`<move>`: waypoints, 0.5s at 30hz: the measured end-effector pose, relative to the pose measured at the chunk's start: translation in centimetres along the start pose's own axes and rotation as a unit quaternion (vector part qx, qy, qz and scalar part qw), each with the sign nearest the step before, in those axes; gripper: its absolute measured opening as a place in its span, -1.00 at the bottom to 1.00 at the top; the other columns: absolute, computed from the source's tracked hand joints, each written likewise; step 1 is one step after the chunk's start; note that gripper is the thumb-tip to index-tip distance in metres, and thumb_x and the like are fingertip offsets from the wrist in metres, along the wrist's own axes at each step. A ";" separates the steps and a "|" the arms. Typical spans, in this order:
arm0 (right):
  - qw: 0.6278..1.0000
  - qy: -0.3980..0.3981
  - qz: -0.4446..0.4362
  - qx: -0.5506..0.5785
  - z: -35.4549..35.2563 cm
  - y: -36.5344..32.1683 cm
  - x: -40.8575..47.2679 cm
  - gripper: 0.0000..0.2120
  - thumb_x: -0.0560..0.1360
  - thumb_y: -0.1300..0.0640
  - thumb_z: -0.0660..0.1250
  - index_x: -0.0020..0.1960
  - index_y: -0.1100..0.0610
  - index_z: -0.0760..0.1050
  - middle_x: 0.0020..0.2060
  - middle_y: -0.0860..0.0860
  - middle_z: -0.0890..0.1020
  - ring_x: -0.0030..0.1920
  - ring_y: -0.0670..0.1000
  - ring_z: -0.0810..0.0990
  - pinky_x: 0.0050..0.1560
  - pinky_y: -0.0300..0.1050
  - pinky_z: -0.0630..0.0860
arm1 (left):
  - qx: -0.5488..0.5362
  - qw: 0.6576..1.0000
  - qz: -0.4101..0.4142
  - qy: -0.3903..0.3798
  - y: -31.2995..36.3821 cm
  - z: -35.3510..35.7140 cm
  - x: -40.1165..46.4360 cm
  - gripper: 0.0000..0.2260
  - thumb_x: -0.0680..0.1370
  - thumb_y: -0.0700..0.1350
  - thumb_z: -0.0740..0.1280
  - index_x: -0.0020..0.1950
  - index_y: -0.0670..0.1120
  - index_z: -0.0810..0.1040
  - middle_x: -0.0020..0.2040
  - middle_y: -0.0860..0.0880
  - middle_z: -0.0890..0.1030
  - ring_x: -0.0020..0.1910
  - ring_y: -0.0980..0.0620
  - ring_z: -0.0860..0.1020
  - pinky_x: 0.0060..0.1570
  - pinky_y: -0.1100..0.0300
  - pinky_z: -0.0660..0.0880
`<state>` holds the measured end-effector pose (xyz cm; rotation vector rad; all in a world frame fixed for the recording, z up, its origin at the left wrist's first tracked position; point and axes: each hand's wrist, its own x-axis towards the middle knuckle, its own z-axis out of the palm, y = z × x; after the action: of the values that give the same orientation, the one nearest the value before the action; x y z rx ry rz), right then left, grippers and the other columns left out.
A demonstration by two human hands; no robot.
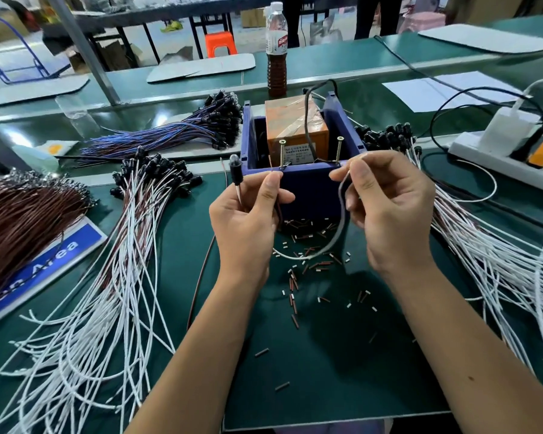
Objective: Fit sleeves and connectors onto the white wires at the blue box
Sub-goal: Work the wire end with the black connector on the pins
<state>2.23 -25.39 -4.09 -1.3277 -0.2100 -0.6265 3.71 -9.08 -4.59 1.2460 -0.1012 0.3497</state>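
Observation:
The blue box (308, 183) stands mid-table with an orange block (295, 133) and two upright screws inside. My left hand (248, 220) pinches a brown wire at the box's front rim, and a black connector with a clear tip (234, 169) sticks up beside its fingers. My right hand (386, 208) pinches a white wire (333, 242) at the rim's right end. That wire loops down below both hands. Several small brown and white sleeves (298, 277) lie scattered on the green mat in front of the box.
A bundle of white wires with black connectors (132, 245) fans out at the left, another white bundle (489, 252) at the right. Brown wires (22, 220) and blue wires (170, 136) lie further left. A power strip (496, 158) sits right; a bottle (276, 48) stands behind the box.

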 end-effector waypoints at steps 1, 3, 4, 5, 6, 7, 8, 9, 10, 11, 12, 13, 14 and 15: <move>1.000 0.015 -0.007 -0.024 0.0 0.1 0.0 -0.90 0.65 0.16 0.40 -0.04 0.15 0.61 -0.18 0.11 0.74 -0.43 0.00 0.49 -0.46 -0.25 0.35 | 0.006 1.000 0.005 0.009 -0.1 0.1 0.1 -0.93 0.62 -0.18 0.41 -0.01 -0.17 0.66 -0.29 -0.13 0.70 -0.53 0.13 0.36 -0.46 0.30 0.32; 0.996 0.049 -0.026 -0.077 0.0 0.3 -0.1 -0.92 0.62 0.14 0.44 -0.04 0.10 0.64 -0.23 0.06 0.73 -0.42 -0.01 0.54 -0.40 -0.20 0.43 | 0.013 1.000 0.019 0.021 -0.3 0.3 0.2 -0.93 0.60 -0.16 0.43 -0.01 -0.17 0.64 -0.28 -0.15 0.70 -0.52 0.11 0.37 -0.46 0.28 0.32; 0.990 0.069 -0.043 -0.111 0.0 0.4 -0.2 -0.94 0.61 0.13 0.45 -0.04 0.08 0.65 -0.24 0.02 0.73 -0.39 -0.03 0.59 -0.35 -0.19 0.48 | 0.020 0.999 0.028 0.027 -0.3 0.4 0.3 -0.91 0.60 -0.15 0.43 -0.01 -0.17 0.63 -0.27 -0.15 0.71 -0.52 0.12 0.39 -0.45 0.29 0.33; 0.983 0.088 -0.063 -0.149 0.0 0.4 -0.2 -0.95 0.60 0.14 0.46 -0.05 0.06 0.66 -0.25 -0.02 0.73 -0.33 -0.05 0.64 -0.28 -0.21 0.52 | 0.028 0.998 0.038 0.032 -0.4 0.5 0.4 -0.90 0.59 -0.15 0.43 -0.01 -0.18 0.63 -0.28 -0.14 0.71 -0.51 0.14 0.41 -0.43 0.29 0.34; 0.974 0.105 -0.081 -0.182 0.1 0.4 -0.3 -0.94 0.60 0.15 0.47 -0.05 0.04 0.66 -0.26 -0.07 0.72 -0.28 -0.05 0.68 -0.23 -0.24 0.54 | 0.038 0.998 0.047 0.035 -0.5 0.6 0.4 -0.89 0.59 -0.14 0.43 -0.01 -0.18 0.62 -0.28 -0.14 0.71 -0.50 0.15 0.43 -0.42 0.29 0.35; 0.966 0.119 -0.094 -0.209 0.1 0.4 -0.4 -0.93 0.59 0.15 0.47 -0.06 0.02 0.66 -0.26 -0.09 0.72 -0.25 -0.04 0.70 -0.20 -0.26 0.54 | 0.048 0.997 0.056 0.036 -0.6 0.7 0.4 -0.89 0.59 -0.13 0.43 -0.01 -0.18 0.63 -0.28 -0.13 0.71 -0.49 0.16 0.46 -0.40 0.27 0.36; 0.959 0.130 -0.103 -0.230 0.1 0.4 -0.4 -0.92 0.59 0.15 0.48 -0.07 0.01 0.66 -0.26 -0.10 0.71 -0.25 -0.03 0.70 -0.20 -0.26 0.54 | 0.059 0.996 0.065 0.036 -0.6 0.7 0.4 -0.90 0.60 -0.14 0.43 -0.02 -0.17 0.63 -0.28 -0.13 0.71 -0.48 0.16 0.48 -0.37 0.25 0.38; 0.953 0.138 -0.107 -0.246 0.2 0.3 -0.4 -0.92 0.58 0.15 0.48 -0.08 0.01 0.66 -0.27 -0.10 0.71 -0.26 -0.04 0.69 -0.21 -0.25 0.54 | 0.068 0.994 0.073 0.037 -0.7 0.8 0.4 -0.91 0.60 -0.14 0.43 -0.02 -0.17 0.63 -0.28 -0.12 0.70 -0.46 0.16 0.50 -0.35 0.23 0.39; 0.948 0.145 -0.109 -0.260 0.1 0.3 -0.4 -0.92 0.58 0.14 0.48 -0.09 0.02 0.66 -0.28 -0.10 0.70 -0.28 -0.05 0.68 -0.23 -0.23 0.54 | 0.077 0.993 0.079 0.041 -0.7 0.9 0.4 -0.91 0.60 -0.14 0.42 -0.03 -0.16 0.64 -0.28 -0.11 0.70 -0.44 0.15 0.52 -0.32 0.21 0.40; 0.944 0.149 -0.112 -0.274 0.2 0.3 -0.4 -0.92 0.58 0.15 0.48 -0.10 0.03 0.67 -0.29 -0.12 0.69 -0.29 -0.07 0.66 -0.24 -0.24 0.53 | 0.086 0.991 0.085 0.048 -0.7 0.9 0.4 -0.92 0.60 -0.14 0.42 -0.03 -0.14 0.64 -0.29 -0.08 0.70 -0.43 0.13 0.53 -0.29 0.19 0.41; 0.939 0.151 -0.114 -0.286 0.2 0.3 -0.3 -0.92 0.57 0.15 0.48 -0.10 0.04 0.68 -0.30 -0.14 0.68 -0.30 -0.10 0.64 -0.25 -0.26 0.51 | 0.094 0.990 0.090 0.057 -0.7 1.0 0.4 -0.93 0.60 -0.14 0.41 -0.03 -0.12 0.64 -0.29 -0.06 0.70 -0.41 0.12 0.54 -0.27 0.16 0.42; 0.937 0.150 -0.117 -0.293 0.3 0.3 -0.3 -0.93 0.57 0.16 0.48 -0.09 0.05 0.69 -0.29 -0.16 0.67 -0.31 -0.11 0.63 -0.25 -0.28 0.50 | 0.101 0.988 0.094 0.064 -0.7 1.1 0.4 -0.94 0.59 -0.15 0.40 -0.03 -0.10 0.65 -0.29 -0.04 0.70 -0.40 0.11 0.54 -0.26 0.14 0.42; 0.936 0.146 -0.119 -0.297 0.5 0.3 -0.3 -0.94 0.58 0.16 0.47 -0.07 0.07 0.71 -0.28 -0.17 0.67 -0.30 -0.12 0.64 -0.25 -0.28 0.51 | 0.107 0.987 0.097 0.068 -0.7 1.1 0.4 -0.94 0.59 -0.15 0.39 -0.03 -0.09 0.65 -0.28 -0.02 0.71 -0.39 0.10 0.55 -0.25 0.13 0.43; 0.936 0.143 -0.121 -0.299 0.6 0.4 -0.3 -0.94 0.58 0.16 0.47 -0.04 0.09 0.72 -0.27 -0.17 0.68 -0.29 -0.12 0.65 -0.25 -0.27 0.52 | 0.113 0.986 0.100 0.068 -0.6 1.2 0.4 -0.95 0.59 -0.15 0.38 -0.02 -0.08 0.64 -0.28 -0.02 0.71 -0.38 0.09 0.56 -0.25 0.13 0.45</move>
<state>2.33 -24.71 -4.37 -1.7844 0.0684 -1.1445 4.42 -10.29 -4.69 1.4369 -0.0717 0.6331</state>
